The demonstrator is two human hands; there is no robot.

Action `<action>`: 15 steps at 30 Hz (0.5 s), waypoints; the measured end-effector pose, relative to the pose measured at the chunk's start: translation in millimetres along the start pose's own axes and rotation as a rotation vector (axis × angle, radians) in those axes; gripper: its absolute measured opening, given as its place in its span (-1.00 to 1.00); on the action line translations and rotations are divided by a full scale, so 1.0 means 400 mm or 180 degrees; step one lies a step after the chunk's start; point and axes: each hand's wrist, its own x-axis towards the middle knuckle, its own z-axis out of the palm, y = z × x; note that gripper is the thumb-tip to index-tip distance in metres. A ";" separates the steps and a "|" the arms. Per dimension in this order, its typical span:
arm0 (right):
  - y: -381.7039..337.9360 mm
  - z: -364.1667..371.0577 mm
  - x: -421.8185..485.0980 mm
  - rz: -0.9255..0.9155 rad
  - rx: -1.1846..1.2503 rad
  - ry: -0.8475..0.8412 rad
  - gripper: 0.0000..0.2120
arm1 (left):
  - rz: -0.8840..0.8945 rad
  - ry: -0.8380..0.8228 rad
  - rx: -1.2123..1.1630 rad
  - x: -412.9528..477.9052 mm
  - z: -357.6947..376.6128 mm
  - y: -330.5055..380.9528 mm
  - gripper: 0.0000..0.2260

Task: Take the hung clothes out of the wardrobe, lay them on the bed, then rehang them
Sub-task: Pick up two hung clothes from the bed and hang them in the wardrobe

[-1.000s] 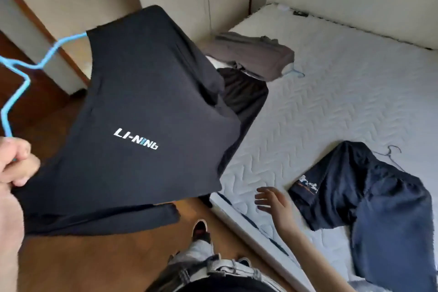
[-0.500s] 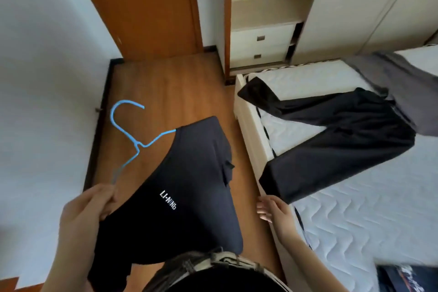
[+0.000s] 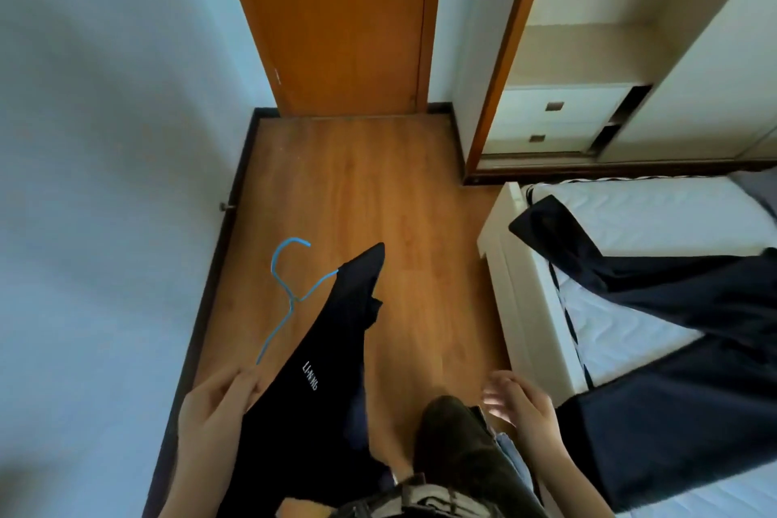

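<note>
My left hand point(image 3: 214, 412) grips a black T-shirt point(image 3: 332, 353) with white lettering, together with the arm of its blue wire hanger point(image 3: 290, 286); the shirt hangs above the wooden floor at lower left. The hanger's hook points away from me. To the right, beside the bed's corner, my right hand point(image 3: 521, 404) is empty with its fingers spread. Black trousers point(image 3: 656, 307) lie across the white mattress point(image 3: 647, 214) and drape over its near edge. The wardrobe point(image 3: 588, 67) stands open at upper right, showing a shelf and two white drawers; no hanging rail is in view.
A closed orange-brown door point(image 3: 344, 17) is straight ahead, with a pale wall point(image 3: 105, 139) on the left. Wooden floor point(image 3: 366, 189) runs between wall and bed. A grey garment point(image 3: 761, 189) shows at the right edge. My leg and foot are below.
The view has swung from the bed toward the door and wardrobe. The shirt on its hanger has dropped lower and hangs narrower. My right hand has left the mattress edge.
</note>
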 end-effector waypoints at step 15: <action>-0.531 0.119 0.770 -0.0196 -0.0129 0.0248 -0.76 | -0.0005 0.0191 0.0360 0.776 0.326 0.358 -0.81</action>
